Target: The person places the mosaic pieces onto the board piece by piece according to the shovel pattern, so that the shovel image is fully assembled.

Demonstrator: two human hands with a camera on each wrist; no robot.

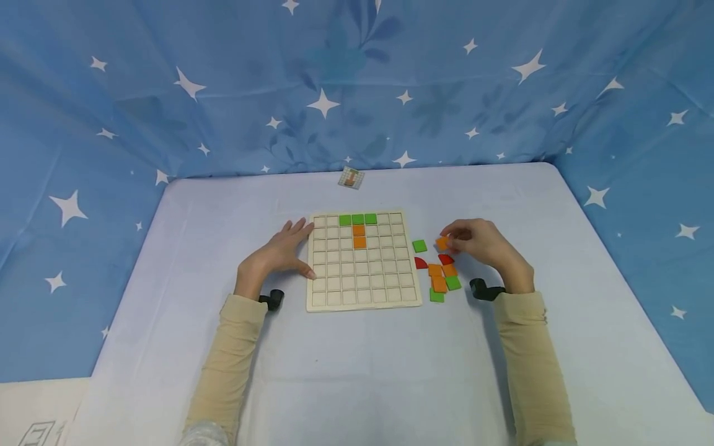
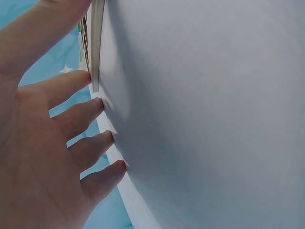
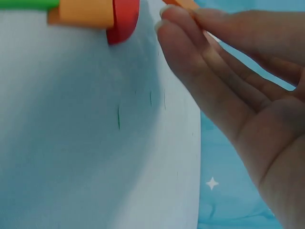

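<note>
A pale wooden grid board (image 1: 338,267) lies on the table. In its top row sit three green square tiles (image 1: 357,219), and two orange tiles (image 1: 359,242) run down below the middle one. My left hand (image 1: 277,253) rests at the board's left edge with fingers spread, thumb and forefinger touching the rim; the left wrist view shows the fingertips (image 2: 97,104) on the tabletop. To the right of the board, my right hand (image 1: 482,243) pinches an orange square tile (image 1: 442,243) between thumb and fingers, also partly seen in the right wrist view.
Beside the board's right edge lie loose pieces: a green tile (image 1: 419,246), a red quarter-round piece (image 1: 421,263), another red piece (image 1: 445,259), and several orange and green tiles (image 1: 439,284). A small pattern card (image 1: 351,178) lies near the far table edge.
</note>
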